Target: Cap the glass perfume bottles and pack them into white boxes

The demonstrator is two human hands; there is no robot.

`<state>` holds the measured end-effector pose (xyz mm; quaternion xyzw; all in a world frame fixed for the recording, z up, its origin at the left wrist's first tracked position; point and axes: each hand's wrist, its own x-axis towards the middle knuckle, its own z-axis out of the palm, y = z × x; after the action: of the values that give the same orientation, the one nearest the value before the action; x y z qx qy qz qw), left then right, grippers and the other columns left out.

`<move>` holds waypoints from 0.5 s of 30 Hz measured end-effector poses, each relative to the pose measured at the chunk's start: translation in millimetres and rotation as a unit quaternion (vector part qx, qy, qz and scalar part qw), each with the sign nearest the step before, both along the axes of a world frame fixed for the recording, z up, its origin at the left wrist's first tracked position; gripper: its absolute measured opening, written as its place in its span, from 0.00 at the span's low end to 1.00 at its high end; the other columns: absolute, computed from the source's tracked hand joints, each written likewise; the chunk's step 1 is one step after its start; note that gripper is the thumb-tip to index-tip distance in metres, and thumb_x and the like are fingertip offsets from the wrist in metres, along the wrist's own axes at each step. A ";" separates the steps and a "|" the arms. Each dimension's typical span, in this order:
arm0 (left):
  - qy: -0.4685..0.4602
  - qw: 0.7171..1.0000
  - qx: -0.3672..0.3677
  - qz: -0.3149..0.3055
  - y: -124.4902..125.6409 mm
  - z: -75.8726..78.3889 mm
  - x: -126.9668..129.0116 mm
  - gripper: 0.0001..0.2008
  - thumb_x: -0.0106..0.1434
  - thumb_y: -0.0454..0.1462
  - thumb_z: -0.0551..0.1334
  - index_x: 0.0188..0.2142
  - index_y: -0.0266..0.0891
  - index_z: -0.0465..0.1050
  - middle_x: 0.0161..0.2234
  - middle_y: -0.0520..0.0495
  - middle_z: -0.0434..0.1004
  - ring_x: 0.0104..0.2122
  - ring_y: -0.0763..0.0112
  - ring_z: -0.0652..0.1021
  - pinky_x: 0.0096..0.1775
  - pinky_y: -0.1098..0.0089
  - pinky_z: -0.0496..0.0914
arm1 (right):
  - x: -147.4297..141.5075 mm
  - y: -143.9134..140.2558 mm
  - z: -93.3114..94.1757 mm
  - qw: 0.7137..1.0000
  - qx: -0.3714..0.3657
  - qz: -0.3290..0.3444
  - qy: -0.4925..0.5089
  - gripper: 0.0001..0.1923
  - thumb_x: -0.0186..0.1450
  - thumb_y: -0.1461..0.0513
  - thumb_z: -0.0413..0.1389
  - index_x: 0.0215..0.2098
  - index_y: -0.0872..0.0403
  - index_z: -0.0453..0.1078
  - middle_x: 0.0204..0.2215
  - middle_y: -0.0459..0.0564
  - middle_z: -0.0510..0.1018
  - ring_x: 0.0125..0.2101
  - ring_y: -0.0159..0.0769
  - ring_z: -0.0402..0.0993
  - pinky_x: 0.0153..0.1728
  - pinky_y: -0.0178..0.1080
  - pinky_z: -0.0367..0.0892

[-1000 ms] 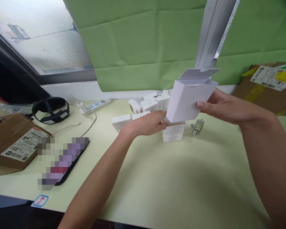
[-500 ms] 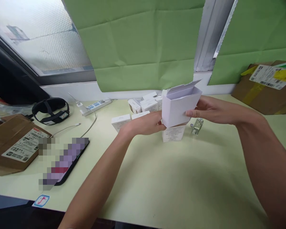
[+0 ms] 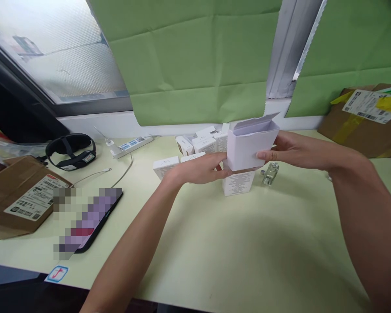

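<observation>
Head view. The right hand (image 3: 296, 150) grips an open white carton (image 3: 251, 145) by its right side wall, thumb on the near face; the left hand (image 3: 198, 168) pinches the carton's lower left corner with fingers (image 3: 222, 173) closed on the card. The carton is held just above a printed white box (image 3: 237, 182) standing on the tabletop (image 3: 234, 252), at or close to touching its top.

Handling (a judgement from its look): the carton reads as thin folded card, light and easily dented, so it is best held at its corners and side creases, where the folds stiffen it, rather than squeezed across the broad faces. Its smooth surface may slip under a loose pinch.

Containers: the carton's top flaps stand open, and its inside cannot be seen from this angle. The printed box beneath appears closed. A cluster of small white boxes (image 3: 202, 143) sits behind, all apparently shut. A small clear glass bottle (image 3: 271, 173) stands just right of the printed box, fragile and near the right wrist. Two brown parcels lie well apart: one at the left edge (image 3: 19, 195), one at the far right (image 3: 368, 117).
</observation>
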<state>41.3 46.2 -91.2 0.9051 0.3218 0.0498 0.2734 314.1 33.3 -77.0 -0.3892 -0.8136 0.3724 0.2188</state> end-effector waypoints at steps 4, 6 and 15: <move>0.012 1.000 -0.001 0.006 -0.6 0.2 0.3 0.17 0.70 0.45 0.53 0.56 0.44 0.62 0.50 0.47 0.73 0.45 0.64 0.74 0.40 0.68 0.67 | -5.2 -3.0 4.0 1.000 -0.001 -0.005 -0.009 0.32 0.64 0.50 0.60 0.65 0.33 0.60 0.62 0.44 0.70 0.56 0.53 0.71 0.47 0.51 0.74; 0.016 1.000 -0.005 0.001 -0.5 -0.1 0.2 0.17 0.70 0.45 0.52 0.55 0.43 0.63 0.50 0.46 0.73 0.45 0.65 0.74 0.41 0.68 0.67 | -7.5 -3.9 5.0 1.000 -0.002 -0.008 -0.012 0.31 0.64 0.51 0.60 0.65 0.34 0.61 0.60 0.44 0.72 0.54 0.52 0.73 0.46 0.50 0.74; 0.014 0.999 -0.042 -0.018 -1.8 0.4 -0.5 0.17 0.71 0.46 0.51 0.54 0.42 0.63 0.54 0.45 0.71 0.49 0.63 0.73 0.48 0.65 0.67 | -10.9 -1.7 2.0 1.000 -0.017 -0.009 -0.011 0.30 0.64 0.55 0.60 0.64 0.35 0.62 0.59 0.45 0.74 0.52 0.49 0.74 0.47 0.50 0.73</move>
<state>40.8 44.4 -90.7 0.8990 0.3114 0.0190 0.3074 303.2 31.6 -74.9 -0.4041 -0.8059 0.3804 0.2064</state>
